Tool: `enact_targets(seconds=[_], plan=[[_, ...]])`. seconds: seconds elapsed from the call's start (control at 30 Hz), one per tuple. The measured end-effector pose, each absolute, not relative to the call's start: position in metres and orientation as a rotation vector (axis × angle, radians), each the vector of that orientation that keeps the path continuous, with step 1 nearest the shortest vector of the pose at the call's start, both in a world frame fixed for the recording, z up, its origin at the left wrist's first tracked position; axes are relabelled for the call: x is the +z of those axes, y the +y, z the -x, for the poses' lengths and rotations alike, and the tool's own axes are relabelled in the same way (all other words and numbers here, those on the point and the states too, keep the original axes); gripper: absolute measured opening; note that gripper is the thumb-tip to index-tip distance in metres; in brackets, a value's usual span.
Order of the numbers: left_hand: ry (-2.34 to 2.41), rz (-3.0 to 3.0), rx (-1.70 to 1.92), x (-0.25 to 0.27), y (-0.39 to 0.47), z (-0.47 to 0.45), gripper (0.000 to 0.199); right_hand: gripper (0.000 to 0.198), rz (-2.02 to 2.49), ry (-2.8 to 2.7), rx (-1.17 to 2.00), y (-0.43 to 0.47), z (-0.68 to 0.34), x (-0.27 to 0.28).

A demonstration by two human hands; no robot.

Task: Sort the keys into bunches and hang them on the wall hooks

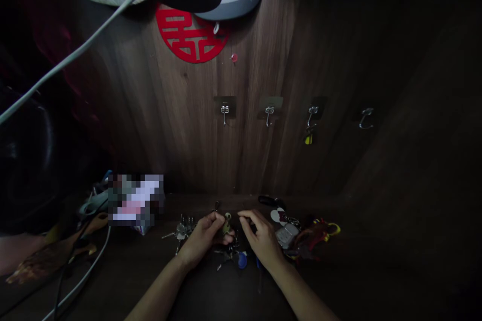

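A brown wood-grain panel point(196, 155) fills the middle of the frame, meeting a dark surface point(218, 301) at the bottom. A pale cable point(70, 63) slants across the upper left, and a red cut-out ornament point(196, 52) sits at upper centre, partly covered by a grey brim point(241, 7). At lower centre, the left hand point(201, 238) pinches a small brass-coloured piece point(226, 224) between thumb and fingers; the right hand point(261, 235) is just beside it, fingers bent, its grip too dim to tell. A blurred-out box point(137, 200) lies left of them. Crowding the hands are a right-hand bunch point(301, 238) with red and yellow cords, a left-hand key bunch point(181, 229) and, below centre, keys with a blue tag point(242, 260). Four metal hooks point(269, 110) line the panel, one carrying a yellow item point(309, 138).
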State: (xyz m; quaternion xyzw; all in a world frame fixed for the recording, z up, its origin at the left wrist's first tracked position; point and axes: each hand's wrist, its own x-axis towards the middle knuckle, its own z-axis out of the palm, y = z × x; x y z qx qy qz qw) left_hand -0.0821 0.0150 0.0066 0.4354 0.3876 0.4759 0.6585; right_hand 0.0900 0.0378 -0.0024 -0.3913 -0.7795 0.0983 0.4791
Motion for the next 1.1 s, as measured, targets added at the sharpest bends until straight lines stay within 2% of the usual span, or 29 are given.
enact_targets(seconds=[0.4,0.63,0.73,0.9,1.1], plan=[[0.766,-0.712,1.138,0.013,0.012,0.081,0.029,0.016,0.817,-1.987,0.187,0.032,-0.088,0.003],[0.764,-0.749,1.131,0.004,0.013,0.075,0.028,0.006,0.827,-1.958,0.104,0.032,-0.083,0.003],[0.772,-0.790,1.106,0.006,0.013,0.073,0.029,0.009,0.841,-1.942,0.115,0.030,-0.081,0.006],[0.822,-0.826,1.086,0.008,0.013,0.075,0.033,0.012,0.852,-1.803,0.344,0.030,-0.080,0.008],[0.802,-0.802,1.096,0.011,0.013,0.078,0.036,0.022,0.927,-1.508,0.886,0.034,-0.078,0.004]])
